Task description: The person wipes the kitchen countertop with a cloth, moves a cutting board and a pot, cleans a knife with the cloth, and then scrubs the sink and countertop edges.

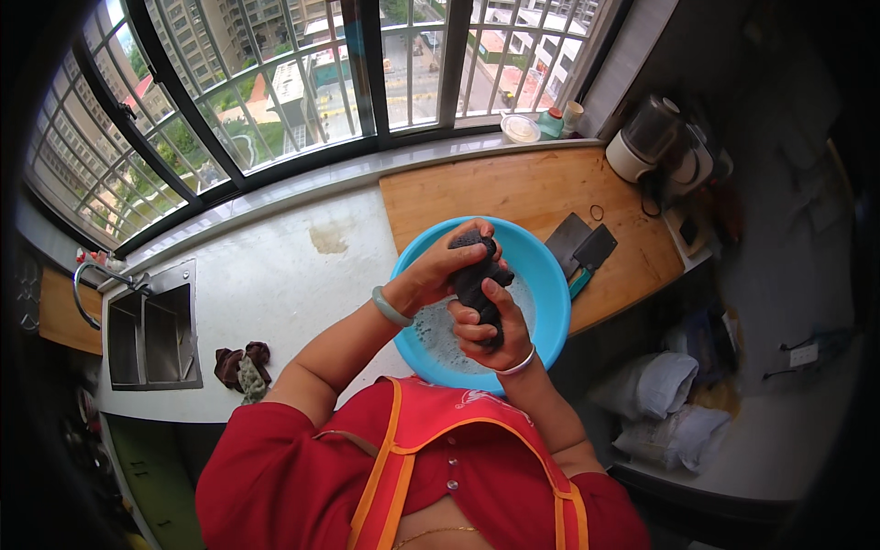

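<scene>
A wet, dark grey cloth (pixel 473 283) is bunched between my two hands, above a round blue plastic basin (pixel 557 302). My left hand (pixel 450 261), with a pale green bangle on its wrist, grips the cloth's upper end. Around the lower end are the closed fingers of my right hand (pixel 496 326), which has a silver bangle at the wrist. Sudsy water (pixel 440 337) with white bubbles lies in the basin below the cloth. The basin stands partly on a wooden board and partly on the white countertop, close against my red apron.
A double steel sink (pixel 155 330) is at the far left, with crumpled brown and green cloths (pixel 244 368) beside it. Right of the basin, a dark scraper-like tool (pixel 595 247) lies on the wooden board (pixel 481 185). A kitchen appliance (pixel 639 144) stands behind. A barred window runs along the back.
</scene>
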Action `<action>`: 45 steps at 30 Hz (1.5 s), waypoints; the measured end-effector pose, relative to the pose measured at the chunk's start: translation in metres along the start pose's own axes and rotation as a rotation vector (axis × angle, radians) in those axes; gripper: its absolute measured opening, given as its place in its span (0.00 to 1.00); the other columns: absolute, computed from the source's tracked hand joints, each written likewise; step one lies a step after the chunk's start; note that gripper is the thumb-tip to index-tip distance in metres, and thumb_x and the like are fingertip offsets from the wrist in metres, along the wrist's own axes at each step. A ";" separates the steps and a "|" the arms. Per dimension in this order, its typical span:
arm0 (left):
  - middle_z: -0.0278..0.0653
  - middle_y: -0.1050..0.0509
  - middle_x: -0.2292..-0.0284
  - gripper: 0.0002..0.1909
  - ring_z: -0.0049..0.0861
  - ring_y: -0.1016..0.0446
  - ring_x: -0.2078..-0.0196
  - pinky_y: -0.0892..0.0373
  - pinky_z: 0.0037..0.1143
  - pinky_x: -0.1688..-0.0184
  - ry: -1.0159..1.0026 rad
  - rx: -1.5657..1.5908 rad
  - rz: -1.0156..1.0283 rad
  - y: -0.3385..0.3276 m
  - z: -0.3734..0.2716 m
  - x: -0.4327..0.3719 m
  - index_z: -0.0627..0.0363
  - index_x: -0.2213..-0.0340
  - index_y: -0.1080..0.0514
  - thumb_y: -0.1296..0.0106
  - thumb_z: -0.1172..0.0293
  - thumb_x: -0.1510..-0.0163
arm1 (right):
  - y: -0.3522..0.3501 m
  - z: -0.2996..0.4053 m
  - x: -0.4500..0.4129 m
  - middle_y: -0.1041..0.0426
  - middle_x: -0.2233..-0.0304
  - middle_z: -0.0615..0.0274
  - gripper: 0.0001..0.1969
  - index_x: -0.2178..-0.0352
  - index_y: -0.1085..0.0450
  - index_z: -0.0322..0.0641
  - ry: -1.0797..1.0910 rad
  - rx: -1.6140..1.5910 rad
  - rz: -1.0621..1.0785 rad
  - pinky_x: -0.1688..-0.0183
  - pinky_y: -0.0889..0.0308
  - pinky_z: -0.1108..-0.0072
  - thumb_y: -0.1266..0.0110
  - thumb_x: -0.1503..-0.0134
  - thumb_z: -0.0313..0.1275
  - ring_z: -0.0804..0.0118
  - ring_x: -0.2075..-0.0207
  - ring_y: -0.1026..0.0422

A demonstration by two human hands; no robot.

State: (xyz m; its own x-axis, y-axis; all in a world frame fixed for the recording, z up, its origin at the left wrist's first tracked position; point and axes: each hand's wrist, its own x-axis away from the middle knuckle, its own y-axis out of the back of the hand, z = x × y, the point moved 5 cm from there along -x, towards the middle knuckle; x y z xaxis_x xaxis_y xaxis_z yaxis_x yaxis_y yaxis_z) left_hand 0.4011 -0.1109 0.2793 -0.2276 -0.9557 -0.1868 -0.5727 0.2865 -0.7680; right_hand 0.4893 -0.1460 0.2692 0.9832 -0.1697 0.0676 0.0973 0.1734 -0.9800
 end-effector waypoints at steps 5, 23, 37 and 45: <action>0.35 0.35 0.73 0.11 0.24 0.33 0.65 0.35 0.24 0.62 0.071 -0.217 -0.152 0.018 0.011 0.011 0.53 0.71 0.42 0.49 0.72 0.53 | 0.028 0.001 0.006 0.40 0.82 0.70 0.12 0.71 0.41 0.46 -0.109 0.263 -0.251 0.88 0.52 0.89 0.53 0.48 0.42 0.83 0.89 0.47; 0.43 0.34 0.79 0.08 0.39 0.34 0.73 0.37 0.30 0.69 -0.133 -1.469 -0.006 0.058 0.069 0.031 0.61 0.82 0.38 0.48 0.74 0.65 | 0.206 0.004 -0.014 0.30 0.71 0.58 0.16 0.67 0.35 0.38 0.441 1.444 -0.371 0.68 0.35 0.78 0.43 0.57 0.35 0.66 0.69 0.30; 0.45 0.32 0.78 0.07 0.41 0.32 0.72 0.35 0.32 0.70 -0.043 -1.578 -0.355 0.095 0.086 0.010 0.59 0.82 0.36 0.49 0.71 0.63 | 0.252 0.027 -0.032 0.32 0.62 0.53 0.19 0.61 0.37 0.43 0.248 2.194 -0.548 0.58 0.37 0.72 0.49 0.54 0.39 0.57 0.59 0.33; 0.46 0.31 0.77 0.08 0.42 0.31 0.72 0.35 0.32 0.68 0.007 -1.537 -0.505 0.112 0.082 0.010 0.60 0.81 0.34 0.49 0.69 0.63 | 0.239 0.014 -0.053 0.40 0.52 0.53 0.19 0.54 0.41 0.40 0.072 2.974 -0.367 0.48 0.46 0.73 0.59 0.49 0.30 0.62 0.49 0.41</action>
State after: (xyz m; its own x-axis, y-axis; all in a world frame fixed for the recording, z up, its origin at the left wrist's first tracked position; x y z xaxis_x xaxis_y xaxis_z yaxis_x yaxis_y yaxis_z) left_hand 0.3992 -0.0942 0.1410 0.2178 -0.9695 -0.1128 -0.7915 -0.2430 0.5608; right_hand 0.4628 -0.0822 0.0339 0.9178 -0.3969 -0.0097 -0.0112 -0.0503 0.9987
